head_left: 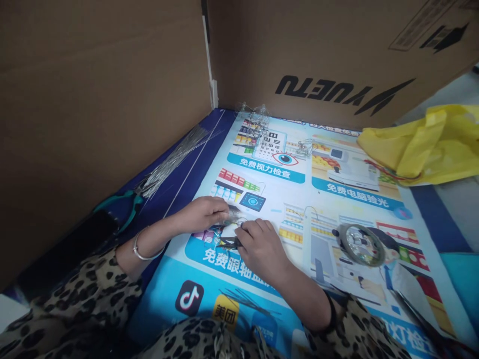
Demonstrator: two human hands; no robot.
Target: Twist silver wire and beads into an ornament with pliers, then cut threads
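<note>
My left hand (pixel 202 213) rests on a printed poster (pixel 337 199) with its fingers pinched on a small clear wire piece (pixel 234 215). My right hand (pixel 262 247) lies just beside it, fingers curled round small dark pliers (pixel 227 243) whose tip points left. The two hands almost touch over the poster's lower left part. A silver bangle (pixel 140 252) circles my left wrist. Both sleeves carry a leopard print.
A bundle of thin metal wires (pixel 174 159) lies at the left by teal-handled pliers (pixel 125 207). Finished wire pieces (pixel 254 117) sit at the far edge. A clear tape roll (pixel 361 244) and a yellow plastic bag (pixel 430 144) are right. Cardboard walls (pixel 105 99) stand behind.
</note>
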